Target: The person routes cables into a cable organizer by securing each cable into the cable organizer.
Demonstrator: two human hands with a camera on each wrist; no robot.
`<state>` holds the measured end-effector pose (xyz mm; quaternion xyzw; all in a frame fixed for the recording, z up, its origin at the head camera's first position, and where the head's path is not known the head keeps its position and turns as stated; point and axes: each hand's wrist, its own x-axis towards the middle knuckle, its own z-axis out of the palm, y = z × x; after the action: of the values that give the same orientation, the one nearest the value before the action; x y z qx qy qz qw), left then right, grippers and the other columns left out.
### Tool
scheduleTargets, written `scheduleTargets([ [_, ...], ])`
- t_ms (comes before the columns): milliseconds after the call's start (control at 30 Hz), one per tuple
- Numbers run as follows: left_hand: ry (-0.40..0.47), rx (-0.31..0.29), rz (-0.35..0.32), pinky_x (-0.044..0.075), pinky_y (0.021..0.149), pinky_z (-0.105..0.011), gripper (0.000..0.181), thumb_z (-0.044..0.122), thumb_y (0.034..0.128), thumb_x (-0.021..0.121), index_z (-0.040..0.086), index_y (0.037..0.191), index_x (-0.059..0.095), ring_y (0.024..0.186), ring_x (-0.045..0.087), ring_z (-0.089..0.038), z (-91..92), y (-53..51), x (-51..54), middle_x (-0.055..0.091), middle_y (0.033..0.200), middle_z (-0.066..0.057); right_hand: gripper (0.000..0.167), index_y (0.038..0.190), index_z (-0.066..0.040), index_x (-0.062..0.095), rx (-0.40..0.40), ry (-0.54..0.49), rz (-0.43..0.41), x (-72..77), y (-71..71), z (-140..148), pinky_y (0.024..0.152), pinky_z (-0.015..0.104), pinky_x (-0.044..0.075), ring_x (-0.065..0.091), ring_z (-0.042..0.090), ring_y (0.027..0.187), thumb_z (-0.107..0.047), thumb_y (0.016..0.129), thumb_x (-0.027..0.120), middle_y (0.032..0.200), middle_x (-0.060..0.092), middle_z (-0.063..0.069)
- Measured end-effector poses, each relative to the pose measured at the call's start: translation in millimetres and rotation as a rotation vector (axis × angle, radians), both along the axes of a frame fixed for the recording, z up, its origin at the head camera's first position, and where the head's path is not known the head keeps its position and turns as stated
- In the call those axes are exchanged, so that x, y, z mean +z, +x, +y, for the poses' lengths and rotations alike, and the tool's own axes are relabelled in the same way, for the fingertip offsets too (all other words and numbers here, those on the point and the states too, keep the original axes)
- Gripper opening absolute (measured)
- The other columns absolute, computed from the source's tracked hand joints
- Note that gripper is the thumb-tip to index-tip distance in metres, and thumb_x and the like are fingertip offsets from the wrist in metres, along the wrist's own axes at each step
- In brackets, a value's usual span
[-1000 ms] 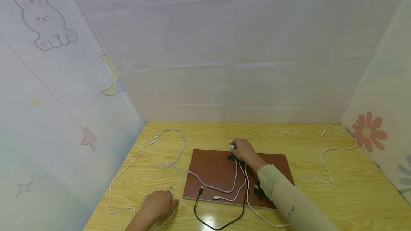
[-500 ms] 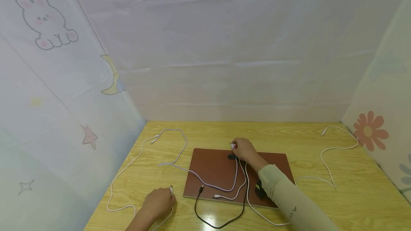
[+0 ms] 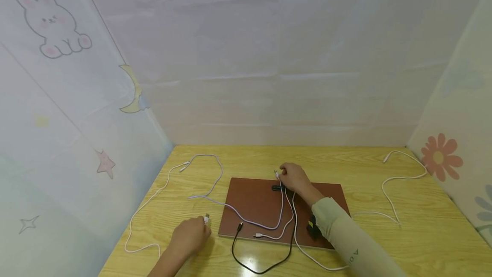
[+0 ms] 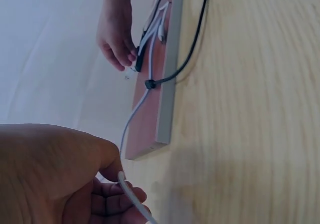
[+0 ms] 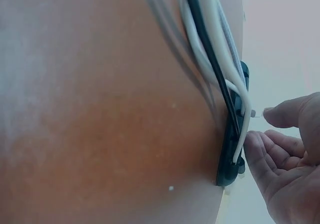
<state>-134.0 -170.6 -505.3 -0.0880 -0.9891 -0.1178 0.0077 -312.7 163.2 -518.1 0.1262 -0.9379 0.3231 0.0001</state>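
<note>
My left hand (image 3: 189,236) pinches a white USB cable (image 4: 134,199) between thumb and curled fingers, its plug (image 3: 206,218) poking out past them. It is left of a brown board (image 3: 250,202). Along the board's back edge sits a black cable holder (image 5: 231,156) with several cables running through its slots. Beside that holder is my right hand (image 3: 295,178), thumb and fingers apart and nothing between them in the right wrist view. A pale cable's plug (image 3: 276,174) sticks out past the holder, near the fingertips.
A black cable (image 3: 265,273) loops over the board's front edge. A white plug (image 3: 259,235) lies on the board, and a black and yellow object (image 3: 312,228) is partly behind the right sleeve. Pale cables lie at left (image 3: 132,225) and right (image 3: 392,178) on the wooden table.
The right hand's fingers have come off the pale cable's plug and shifted slightly right. The left hand has moved a little up, away from me, with its USB plug.
</note>
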Motion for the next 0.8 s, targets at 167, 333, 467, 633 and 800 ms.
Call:
scheduleTargets([
  [167,-0.041,-0.057,0.201,0.019,0.039,-0.015,0.03,0.007,0.0985,0.057,0.011,0.072,0.044,0.042,0.024,-0.003,9.0,-7.5,7.0,0.031,0.053,0.008,0.037,0.129,0.005,0.063,-0.012,-0.039,0.023,2.3,0.5,1,0.082,0.048,0.054,0.065,0.031,0.098,-0.014,0.097,0.06,0.111,0.068,0.016],
  [333,0.012,-0.062,0.32,0.018,0.039,-0.016,0.02,0.009,0.1027,0.057,0.006,0.084,0.05,0.041,0.025,-0.003,22.0,-17.6,13.8,0.032,0.053,0.008,0.036,0.13,0.004,0.063,-0.038,-0.061,0.044,3.3,-0.3,1,0.082,0.048,0.055,0.066,0.033,0.1,-0.013,0.098,0.059,0.112,0.068,0.017],
  [467,0.15,-0.02,0.269,0.022,0.04,-0.018,0.017,0.016,0.1081,0.048,0.003,0.097,0.055,0.044,0.029,-0.004,31.7,-24.8,19.1,0.037,0.056,0.007,0.035,0.13,0.003,0.063,-0.042,-0.066,0.038,3.4,0.5,1,0.08,0.046,0.055,0.065,0.032,0.099,-0.013,0.099,0.059,0.112,0.068,0.017],
  [633,0.371,0.027,0.132,0.033,0.046,-0.024,0.02,0.018,0.1099,0.041,0.004,0.108,0.055,0.051,0.037,-0.008,40.6,-32.0,26.5,0.044,0.065,0.004,0.034,0.129,0.004,0.063,-0.048,-0.08,0.045,4.5,2.9,2,0.079,0.046,0.055,0.065,0.031,0.098,-0.013,0.099,0.06,0.11,0.068,0.016],
  [800,0.535,0.018,0.03,0.038,0.053,-0.026,0.021,0.013,0.1077,0.041,0.001,0.119,0.053,0.06,0.044,-0.011,47.5,-37.8,32.5,0.05,0.076,0.0,0.032,0.127,0.003,0.065,-0.054,-0.102,0.078,5.9,4.5,2,0.081,0.045,0.054,0.065,0.027,0.095,-0.014,0.1,0.058,0.109,0.069,0.013],
])
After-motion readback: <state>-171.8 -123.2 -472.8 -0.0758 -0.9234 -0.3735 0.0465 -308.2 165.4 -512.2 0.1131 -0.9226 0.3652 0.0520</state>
